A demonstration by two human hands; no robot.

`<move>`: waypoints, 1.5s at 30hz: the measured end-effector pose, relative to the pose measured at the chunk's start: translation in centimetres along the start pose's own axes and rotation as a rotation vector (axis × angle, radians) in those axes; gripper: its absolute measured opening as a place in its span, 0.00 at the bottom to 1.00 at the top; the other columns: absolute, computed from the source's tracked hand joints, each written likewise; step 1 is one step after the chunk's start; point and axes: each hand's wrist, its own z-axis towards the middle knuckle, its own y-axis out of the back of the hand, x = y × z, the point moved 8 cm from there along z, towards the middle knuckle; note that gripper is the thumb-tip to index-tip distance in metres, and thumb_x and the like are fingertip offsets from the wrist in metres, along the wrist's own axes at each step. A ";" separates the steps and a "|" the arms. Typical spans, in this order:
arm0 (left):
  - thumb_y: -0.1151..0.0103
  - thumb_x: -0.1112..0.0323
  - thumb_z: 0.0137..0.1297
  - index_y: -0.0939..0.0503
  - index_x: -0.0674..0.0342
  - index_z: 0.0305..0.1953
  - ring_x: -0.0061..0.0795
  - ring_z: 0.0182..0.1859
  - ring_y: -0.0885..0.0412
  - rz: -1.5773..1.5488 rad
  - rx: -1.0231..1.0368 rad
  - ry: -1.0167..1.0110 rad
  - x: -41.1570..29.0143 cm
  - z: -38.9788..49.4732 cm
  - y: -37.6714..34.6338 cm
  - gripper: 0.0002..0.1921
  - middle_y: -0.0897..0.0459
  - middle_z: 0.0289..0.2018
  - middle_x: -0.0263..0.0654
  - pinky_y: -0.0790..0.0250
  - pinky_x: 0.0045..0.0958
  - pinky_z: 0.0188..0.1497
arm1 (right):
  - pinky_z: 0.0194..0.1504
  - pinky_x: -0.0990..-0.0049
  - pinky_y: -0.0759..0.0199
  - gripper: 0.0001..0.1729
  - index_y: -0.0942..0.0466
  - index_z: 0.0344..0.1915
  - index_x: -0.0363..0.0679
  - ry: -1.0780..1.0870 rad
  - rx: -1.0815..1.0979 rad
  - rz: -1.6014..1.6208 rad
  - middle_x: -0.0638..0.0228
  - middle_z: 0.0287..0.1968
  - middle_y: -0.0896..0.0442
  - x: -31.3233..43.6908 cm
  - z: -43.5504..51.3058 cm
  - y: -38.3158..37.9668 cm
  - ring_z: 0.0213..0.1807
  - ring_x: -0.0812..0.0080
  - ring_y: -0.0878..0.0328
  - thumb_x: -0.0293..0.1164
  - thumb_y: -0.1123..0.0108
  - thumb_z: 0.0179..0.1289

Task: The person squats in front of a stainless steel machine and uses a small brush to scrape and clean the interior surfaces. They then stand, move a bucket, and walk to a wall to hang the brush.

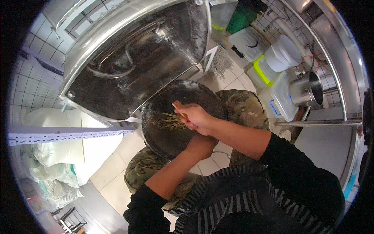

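A dark round pan (163, 143) sits between my knees, below the big metal basin. My right hand (195, 117) is closed around the light brown handle of a tool (177, 104), possibly a brush. Thin straw-coloured strands (171, 120), with some green bits among them, spread beneath that hand over the inside of the pan. Whether the strands belong to the tool is unclear. My left hand (204, 144) is at the near right rim of the pan, under my right wrist. Its fingers are hidden, so its grip does not show.
A large metal basin (152, 61) with a bent rod inside fills the far side. Rightward are a mop head (220, 63), lidded plastic boxes (285, 93), a white bucket (282, 54) and a steel pot (306, 89). White sacks (55, 137) lie left, behind a perforated upright (70, 135).
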 end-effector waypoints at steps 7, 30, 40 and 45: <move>0.36 0.76 0.51 0.15 0.54 0.40 0.40 0.42 0.18 0.261 -1.183 0.007 0.9 -12.7 20.1 0.13 0.17 0.37 0.37 0.26 0.37 0.45 | 0.17 0.77 0.48 0.18 0.24 0.33 0.39 0.354 -0.040 -0.294 0.74 0.21 0.29 11.2 2.8 -0.3 0.17 0.83 0.36 0.43 0.38 0.69; 0.47 0.57 0.78 0.43 0.83 0.62 0.52 0.56 0.26 0.417 -1.537 0.824 14.8 -25.9 27.3 0.31 0.30 0.57 0.69 0.33 0.36 0.61 | 0.39 0.66 0.24 0.24 0.22 0.53 0.34 0.678 -0.009 -0.309 0.57 0.35 0.15 16.5 3.0 -1.5 0.35 0.63 0.17 0.31 0.32 0.57; 0.50 0.52 0.78 0.30 0.75 0.59 0.50 0.55 0.21 0.210 -1.527 0.940 13.9 -27.7 36.1 0.27 0.21 0.55 0.57 0.33 0.43 0.60 | 0.57 0.64 0.26 0.34 0.25 0.62 0.33 0.735 0.059 -0.331 0.48 0.52 0.16 16.6 1.1 -2.0 0.53 0.55 0.17 0.35 0.29 0.56; 0.54 0.45 0.78 0.29 0.76 0.59 0.55 0.54 0.21 0.258 -1.593 1.011 13.9 -27.7 34.2 0.32 0.21 0.56 0.61 0.33 0.45 0.60 | 0.52 0.73 0.27 0.32 0.26 0.63 0.33 0.734 0.104 -0.339 0.58 0.49 0.15 16.6 1.0 -1.8 0.47 0.72 0.19 0.31 0.30 0.59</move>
